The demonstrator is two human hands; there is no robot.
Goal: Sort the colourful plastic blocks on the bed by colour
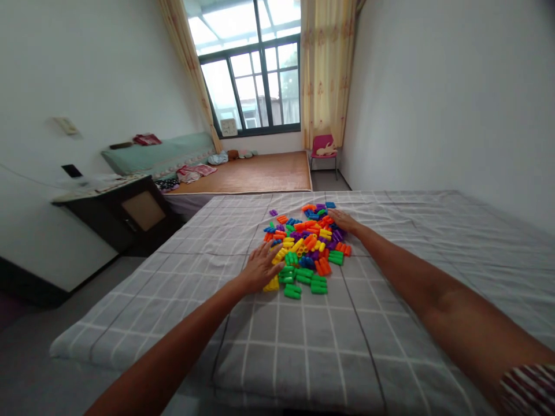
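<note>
A loose heap of plastic building pieces (310, 228) in orange, yellow, green, blue and purple lies on a grey checked sheet (277, 341). My left hand (262, 267) rests at the heap's left side, palm down, fingers spread, touching yellow pieces (272, 283). Several green pieces (292, 290) lie just right of it, at the near edge. At the far right of the heap is my right hand (342, 220), its fingers stretched out against the pieces beside a blue piece (330, 205). Part of its fingertips is hard to make out. Neither hand grasps a piece.
Beyond the sheeted bed stands a second bed with a brown mat (264, 170). A dark cabinet (143, 214) is on the left, and a pink chair (324, 147) stands by the curtain (327, 69). White walls flank both sides.
</note>
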